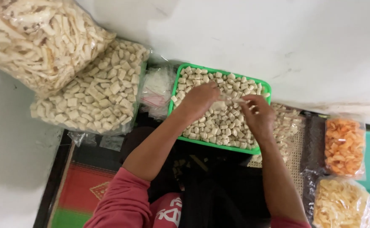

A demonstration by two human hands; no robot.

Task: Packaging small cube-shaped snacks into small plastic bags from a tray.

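A small clear plastic bag (229,99) is being held over the middle of a green tray (177,86), between the two hands. The tray is being filled across its whole floor by pale cube-shaped crackers (218,124), and it is lying on the floor against a white wall (256,38). The left hand (199,99) is being kept curled over the crackers, its fingers closed at the near end of the bag; whether crackers are being pinched as well cannot be told. The right hand (259,114) is being held just beside it, its fingertips (246,101) gripping the other end of the bag. Both forearms are being extended from red sleeves (121,202) at the lower edge of the view.

Just left of the tray, a stack of empty clear bags (156,88) is being shown. Farther left, a large sack of the same cube crackers (96,90) is lying, and above it a larger sack of pale strip-shaped crackers (37,38) is resting against it. Right of the tray, a bag of pale crackers (288,124) is lying on a woven mat. At the far right, a bag of orange chips (344,145) and a bag of yellow chips (341,204) are being displayed, one above the other. A red and green mat (81,190) is lying at lower left.
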